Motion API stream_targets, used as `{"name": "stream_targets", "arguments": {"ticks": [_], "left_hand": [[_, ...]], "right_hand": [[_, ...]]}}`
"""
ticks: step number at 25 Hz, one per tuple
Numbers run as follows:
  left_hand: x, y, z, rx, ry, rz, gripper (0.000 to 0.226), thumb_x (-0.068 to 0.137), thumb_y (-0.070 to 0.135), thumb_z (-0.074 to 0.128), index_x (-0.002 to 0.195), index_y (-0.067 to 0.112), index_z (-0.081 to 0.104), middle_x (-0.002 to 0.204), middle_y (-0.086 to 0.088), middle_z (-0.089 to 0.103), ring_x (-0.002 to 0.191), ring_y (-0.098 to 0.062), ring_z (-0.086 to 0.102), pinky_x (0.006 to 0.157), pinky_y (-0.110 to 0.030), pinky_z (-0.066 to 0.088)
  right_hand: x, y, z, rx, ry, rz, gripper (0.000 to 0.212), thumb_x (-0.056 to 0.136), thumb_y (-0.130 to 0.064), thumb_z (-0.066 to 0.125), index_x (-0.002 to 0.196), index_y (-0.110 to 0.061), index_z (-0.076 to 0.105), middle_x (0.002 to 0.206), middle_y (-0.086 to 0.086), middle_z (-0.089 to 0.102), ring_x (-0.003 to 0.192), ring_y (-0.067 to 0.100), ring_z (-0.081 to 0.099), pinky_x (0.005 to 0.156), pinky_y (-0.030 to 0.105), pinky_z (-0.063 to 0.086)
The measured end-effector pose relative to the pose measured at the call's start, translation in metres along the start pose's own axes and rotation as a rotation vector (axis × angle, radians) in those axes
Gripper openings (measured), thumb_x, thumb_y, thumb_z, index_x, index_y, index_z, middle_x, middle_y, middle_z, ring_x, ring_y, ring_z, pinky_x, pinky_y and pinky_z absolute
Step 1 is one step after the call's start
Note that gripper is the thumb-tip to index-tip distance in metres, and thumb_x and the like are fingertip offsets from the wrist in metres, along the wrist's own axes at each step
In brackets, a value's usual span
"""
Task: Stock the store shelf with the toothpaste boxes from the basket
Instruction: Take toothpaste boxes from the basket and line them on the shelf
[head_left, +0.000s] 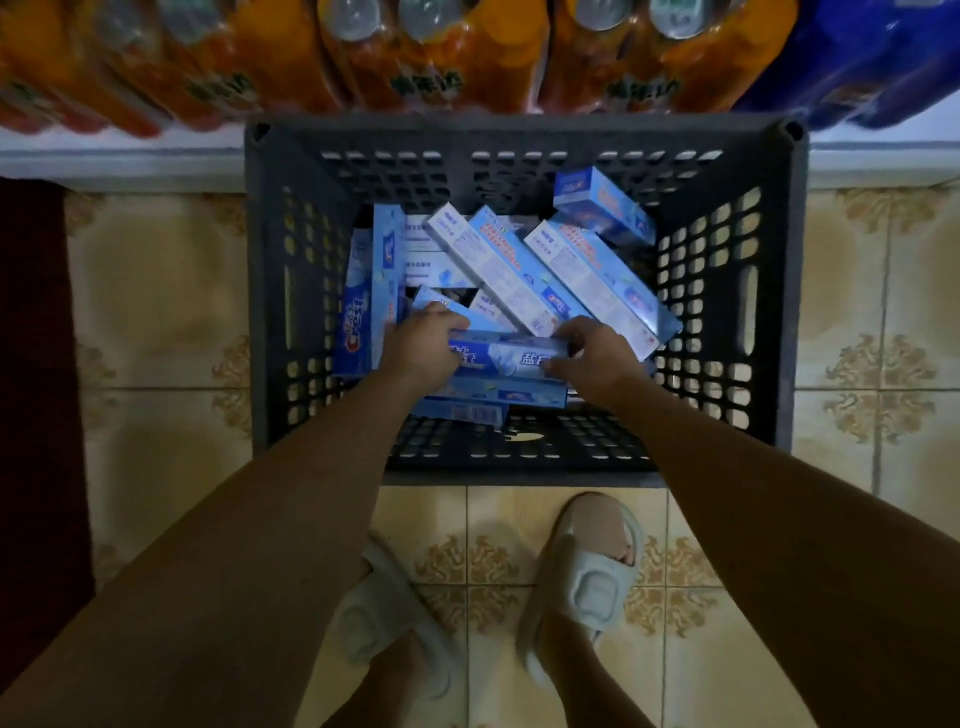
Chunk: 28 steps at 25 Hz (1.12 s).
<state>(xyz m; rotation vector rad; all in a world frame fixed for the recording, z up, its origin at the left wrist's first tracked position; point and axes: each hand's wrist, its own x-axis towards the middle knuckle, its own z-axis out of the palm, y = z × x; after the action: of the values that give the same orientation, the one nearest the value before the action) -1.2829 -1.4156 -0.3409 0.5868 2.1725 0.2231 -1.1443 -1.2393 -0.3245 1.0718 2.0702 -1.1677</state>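
1. Left hand and right hand, frame centre: fingers closed on opposite ends of one toothpaste box.
2. Dark basket contains remaining toothpaste boxes.
3. Frame top: orange bottles on shelf.

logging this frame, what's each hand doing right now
Left hand: closed on the toothpaste box, at its left end.
Right hand: closed on the same box's right end.
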Motion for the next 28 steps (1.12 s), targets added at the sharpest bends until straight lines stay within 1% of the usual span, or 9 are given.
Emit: {"name": "stream_targets", "arguments": {"ticks": [2, 5, 9, 11, 15, 19, 21, 24, 28], "left_hand": [[0.001, -0.001, -0.006, 0.106, -0.016, 0.034, 0.045, 0.092, 0.027, 0.066, 0.135, 0.027, 0.055, 0.143, 0.004, 0.044, 0.135, -0.025, 0.036, 0.114, -0.053, 0.022], [-0.016, 0.005, -0.021, 0.143, -0.052, 0.018, 0.055, 0.088, 0.032, 0.069, 0.139, 0.031, 0.048, 0.146, 0.004, 0.041, 0.139, -0.026, 0.025, 0.111, -0.049, 0.024], [-0.072, 0.023, -0.071, -0.152, 0.021, -0.025, 0.076, 0.075, 0.031, 0.082, 0.142, 0.025, 0.045, 0.145, -0.002, 0.038, 0.135, -0.026, 0.031, 0.11, -0.043, 0.033], [-0.115, 0.039, -0.115, -0.443, 0.033, -0.084, 0.08, 0.074, 0.019, 0.085, 0.142, 0.02, 0.044, 0.146, -0.007, 0.034, 0.129, -0.026, 0.044, 0.103, -0.04, 0.044], [-0.218, 0.084, -0.212, -0.969, -0.01, -0.227, 0.071, 0.08, 0.002, 0.077, 0.14, 0.022, 0.045, 0.132, -0.006, 0.054, 0.11, -0.023, 0.062, 0.082, -0.032, 0.055], [-0.334, 0.117, -0.306, -0.967, -0.044, -0.222, 0.049, 0.08, 0.017, 0.079, 0.123, 0.023, 0.057, 0.116, -0.004, 0.066, 0.103, -0.018, 0.065, 0.077, -0.026, 0.054], [-0.387, 0.136, -0.349, -1.029, -0.061, -0.127, 0.045, 0.071, 0.02, 0.082, 0.112, 0.018, 0.062, 0.112, -0.007, 0.069, 0.103, -0.018, 0.068, 0.083, -0.028, 0.057], [-0.45, 0.161, -0.407, -1.062, 0.039, -0.047, 0.038, 0.074, 0.004, 0.079, 0.107, 0.01, 0.061, 0.107, -0.011, 0.067, 0.1, -0.02, 0.067, 0.074, -0.023, 0.059], [-0.513, 0.172, -0.481, -1.089, 0.115, 0.035, 0.039, 0.082, -0.008, 0.068, 0.116, 0.003, 0.053, 0.112, -0.013, 0.062, 0.109, -0.023, 0.062, 0.068, -0.024, 0.06]], "right_hand": [[-0.002, 0.0, -0.005, 0.016, 0.003, -0.02, 0.039, 0.079, -0.03, 0.078, 0.111, -0.019, 0.061, 0.104, 0.003, 0.064, 0.093, 0.023, 0.063, 0.082, 0.038, 0.054], [-0.012, -0.014, -0.021, 0.07, -0.015, -0.015, 0.03, 0.08, -0.027, 0.078, 0.103, -0.019, 0.059, 0.097, 0.007, 0.064, 0.081, 0.03, 0.067, 0.074, 0.046, 0.059], [-0.057, -0.049, -0.072, 0.134, -0.053, -0.015, 0.027, 0.082, -0.016, 0.077, 0.1, -0.014, 0.058, 0.081, 0.006, 0.061, 0.067, 0.035, 0.068, 0.071, 0.052, 0.059], [-0.1, -0.076, -0.11, 0.193, -0.064, -0.016, 0.025, 0.082, -0.012, 0.076, 0.1, -0.01, 0.059, 0.078, 0.008, 0.061, 0.068, 0.037, 0.066, 0.073, 0.053, 0.058], [-0.202, -0.146, -0.19, 0.241, -0.145, -0.035, 0.024, 0.087, -0.009, 0.071, 0.105, -0.004, 0.057, 0.087, 0.021, 0.06, 0.067, 0.032, 0.06, 0.076, 0.054, 0.055], [-0.322, -0.217, -0.268, 0.273, -0.209, -0.092, 0.028, 0.091, -0.007, 0.066, 0.115, -0.002, 0.054, 0.094, 0.023, 0.056, 0.063, 0.029, 0.057, 0.059, 0.032, 0.059], [-0.371, -0.241, -0.297, 0.301, -0.208, -0.112, 0.034, 0.092, -0.011, 0.065, 0.123, -0.003, 0.053, 0.103, 0.023, 0.059, 0.066, 0.029, 0.063, 0.065, 0.036, 0.06], [-0.428, -0.278, -0.329, 0.43, -0.204, -0.154, 0.034, 0.098, -0.023, 0.058, 0.129, -0.01, 0.056, 0.118, 0.02, 0.06, 0.069, 0.027, 0.072, 0.072, 0.039, 0.062], [-0.49, -0.345, -0.36, 0.542, -0.17, -0.282, 0.031, 0.099, -0.027, 0.055, 0.126, -0.011, 0.057, 0.116, 0.015, 0.061, 0.08, 0.033, 0.069, 0.063, 0.03, 0.06]]}}
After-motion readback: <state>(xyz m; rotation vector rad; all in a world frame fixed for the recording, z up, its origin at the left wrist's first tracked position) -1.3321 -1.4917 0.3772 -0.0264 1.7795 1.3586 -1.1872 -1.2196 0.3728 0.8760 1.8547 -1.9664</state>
